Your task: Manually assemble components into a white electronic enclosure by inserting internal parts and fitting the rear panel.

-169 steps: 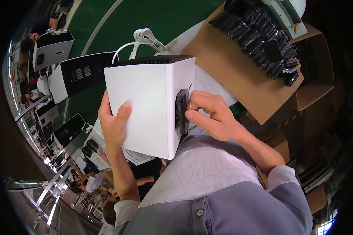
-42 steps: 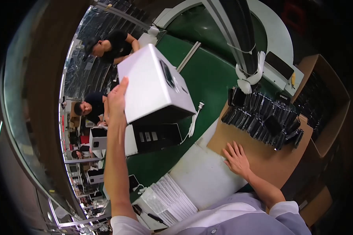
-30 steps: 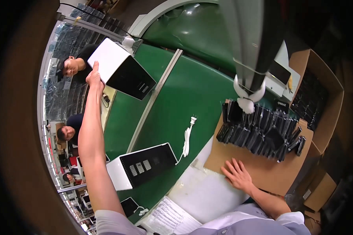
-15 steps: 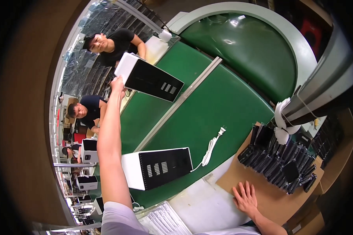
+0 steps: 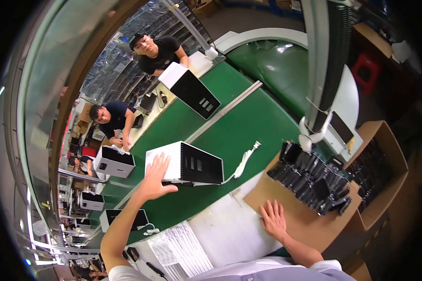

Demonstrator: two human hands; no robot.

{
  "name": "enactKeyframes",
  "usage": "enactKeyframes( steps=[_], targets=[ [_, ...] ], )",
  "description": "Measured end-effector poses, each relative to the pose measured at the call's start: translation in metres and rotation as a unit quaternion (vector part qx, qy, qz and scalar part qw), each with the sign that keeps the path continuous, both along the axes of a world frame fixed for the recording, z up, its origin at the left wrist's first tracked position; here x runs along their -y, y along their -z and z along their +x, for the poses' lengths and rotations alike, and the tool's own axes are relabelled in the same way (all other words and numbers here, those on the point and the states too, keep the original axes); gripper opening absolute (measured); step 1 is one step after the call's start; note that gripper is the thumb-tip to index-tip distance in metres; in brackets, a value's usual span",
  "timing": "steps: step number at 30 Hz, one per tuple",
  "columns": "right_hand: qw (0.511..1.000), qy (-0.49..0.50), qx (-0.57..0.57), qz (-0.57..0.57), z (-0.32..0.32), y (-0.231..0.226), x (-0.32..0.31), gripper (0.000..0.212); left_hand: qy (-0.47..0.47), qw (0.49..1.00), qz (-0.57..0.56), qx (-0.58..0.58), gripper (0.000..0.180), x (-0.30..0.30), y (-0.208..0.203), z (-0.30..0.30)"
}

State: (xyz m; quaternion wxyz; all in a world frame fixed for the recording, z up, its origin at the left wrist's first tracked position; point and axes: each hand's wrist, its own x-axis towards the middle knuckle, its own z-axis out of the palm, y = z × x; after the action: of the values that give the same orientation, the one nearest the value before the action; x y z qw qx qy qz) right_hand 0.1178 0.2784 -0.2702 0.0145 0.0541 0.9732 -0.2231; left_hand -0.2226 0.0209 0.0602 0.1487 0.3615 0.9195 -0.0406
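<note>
My left hand is open against the white face of a box-shaped appliance with a black slotted panel. Its fingers are spread, and it grips nothing. A white power cord with a two-pin plug trails from that appliance over the green conveyor belt. My right hand rests open, fingers apart, on a flat cardboard sheet. Beyond its fingertips lies a pile of black plastic-wrapped pieces. Farther off, a similar white and black appliance stands on the belt's far lane.
A metal rail divides the belt. An open carton stands at right beside a grey post. White packets and a dark pen-like tool lie near me. Two co-workers sit across; more appliances line the left.
My left hand has left the far appliance and come back to the nearer one. The view has shifted, and appliances at left look closer. My right hand stays on the cardboard.
</note>
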Motion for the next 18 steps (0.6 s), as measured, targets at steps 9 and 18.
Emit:
enactKeyframes(
  steps=[9, 18],
  targets=[
    [0.984, 0.006, -0.044, -0.171, -0.009, -0.022, 0.027, 0.065, 0.112, 0.949, -0.02, -0.294, 0.087, 0.017, 0.012, -0.042],
    [0.321, 0.044, 0.166, -0.931, -0.106, 0.009, 0.033, 0.078, 0.11, 0.971, 0.023, -0.212, 0.093, -0.04, -0.165, 0.081]
  ],
)
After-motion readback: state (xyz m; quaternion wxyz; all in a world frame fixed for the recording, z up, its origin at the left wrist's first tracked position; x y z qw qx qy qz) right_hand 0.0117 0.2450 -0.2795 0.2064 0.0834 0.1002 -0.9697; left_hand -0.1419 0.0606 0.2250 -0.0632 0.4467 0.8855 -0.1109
